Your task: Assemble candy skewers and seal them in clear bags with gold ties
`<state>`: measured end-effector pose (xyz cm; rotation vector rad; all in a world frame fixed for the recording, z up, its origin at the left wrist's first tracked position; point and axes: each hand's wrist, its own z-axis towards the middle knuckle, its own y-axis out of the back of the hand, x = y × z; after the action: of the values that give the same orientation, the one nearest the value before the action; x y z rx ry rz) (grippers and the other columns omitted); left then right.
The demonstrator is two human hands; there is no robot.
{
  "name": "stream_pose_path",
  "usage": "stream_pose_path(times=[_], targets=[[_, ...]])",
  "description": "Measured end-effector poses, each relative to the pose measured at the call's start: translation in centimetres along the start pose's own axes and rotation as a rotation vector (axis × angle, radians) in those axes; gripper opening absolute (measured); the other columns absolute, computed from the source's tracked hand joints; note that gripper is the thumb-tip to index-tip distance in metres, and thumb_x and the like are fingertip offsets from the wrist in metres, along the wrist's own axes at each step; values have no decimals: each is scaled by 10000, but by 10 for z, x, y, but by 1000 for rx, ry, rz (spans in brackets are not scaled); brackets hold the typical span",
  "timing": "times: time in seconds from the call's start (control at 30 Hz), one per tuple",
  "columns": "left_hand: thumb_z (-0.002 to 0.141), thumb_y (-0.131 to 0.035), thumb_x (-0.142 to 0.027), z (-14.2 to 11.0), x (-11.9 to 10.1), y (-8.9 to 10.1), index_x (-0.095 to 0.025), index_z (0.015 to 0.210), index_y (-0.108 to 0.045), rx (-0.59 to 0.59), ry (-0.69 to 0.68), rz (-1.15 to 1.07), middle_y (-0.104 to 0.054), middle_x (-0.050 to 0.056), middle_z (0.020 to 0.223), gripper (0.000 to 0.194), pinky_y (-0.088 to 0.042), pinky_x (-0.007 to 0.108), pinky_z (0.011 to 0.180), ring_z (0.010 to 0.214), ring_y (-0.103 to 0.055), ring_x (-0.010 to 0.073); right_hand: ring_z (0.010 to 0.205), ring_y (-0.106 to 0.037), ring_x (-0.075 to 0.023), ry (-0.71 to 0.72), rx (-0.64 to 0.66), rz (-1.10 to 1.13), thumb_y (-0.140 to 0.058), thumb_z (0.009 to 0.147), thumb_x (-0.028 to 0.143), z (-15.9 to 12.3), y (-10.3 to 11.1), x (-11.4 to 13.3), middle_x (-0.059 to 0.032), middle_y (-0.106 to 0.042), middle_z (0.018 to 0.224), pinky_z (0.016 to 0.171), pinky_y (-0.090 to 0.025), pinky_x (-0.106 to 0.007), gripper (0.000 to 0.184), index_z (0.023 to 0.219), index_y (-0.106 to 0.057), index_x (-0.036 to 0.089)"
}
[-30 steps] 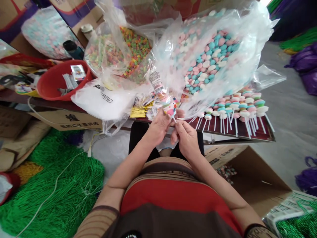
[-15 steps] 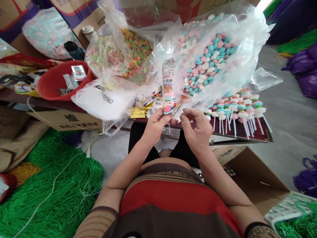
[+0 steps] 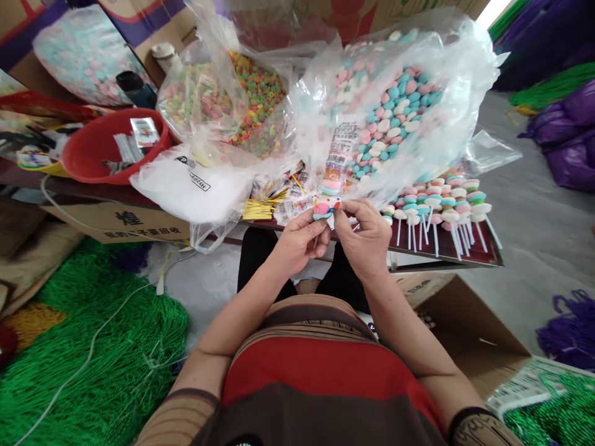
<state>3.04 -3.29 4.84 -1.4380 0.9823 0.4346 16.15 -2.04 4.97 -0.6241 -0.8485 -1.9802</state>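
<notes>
Between my hands is a marshmallow lollipop [image 3: 331,184] in a clear printed wrapper, its labelled end pointing away from me. My left hand [image 3: 302,240] pinches it near the lower end, where a colourful dotted part of the wrapper shows. The fingers of my right hand [image 3: 362,232] are closed on the same wrapper's edge from the right. Just left of my hands lie yellow twist ties [image 3: 258,209] and printed wrappers [image 3: 292,209]. On the right, several marshmallow sticks [image 3: 434,201] rest with their white sticks over the table edge.
A big clear bag of pink, white and blue marshmallows [image 3: 400,111] lies behind my hands. To its left are a bag of coloured rings [image 3: 258,93], a white bag [image 3: 186,192] and a red basin [image 3: 77,148]. Below right stands an open cardboard box [image 3: 474,334]; green strands [image 3: 93,334] cover the floor left.
My right hand has moved in from beside the lollipop and now grips its wrapper. The lollipop has shifted right and tilted, its far end leaning right.
</notes>
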Motion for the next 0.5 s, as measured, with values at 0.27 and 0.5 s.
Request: stream_pose_path(times=[0.27,0.5], targets=[[738,-837,-262,0,6,-11,-195,1054,-692,-195,-86,-163,-505,-94,532,354,-194,148,382,421,-356,30,719,-692,-154,265,34,-179,-598,835,78,-4,3,-5,-8,-739,800,687,-544,-278,161,846,-657,228],[782,-824,-306,6,2,-15,-196,913,-667,-220,-128,-77,-454,-99,518,232,-180,174,378,427,-326,37,769,-732,-172,174,32,-93,-585,928,168,-8,7,-4,-32,-781,962,725,-613,-331,184,1066,-672,253]])
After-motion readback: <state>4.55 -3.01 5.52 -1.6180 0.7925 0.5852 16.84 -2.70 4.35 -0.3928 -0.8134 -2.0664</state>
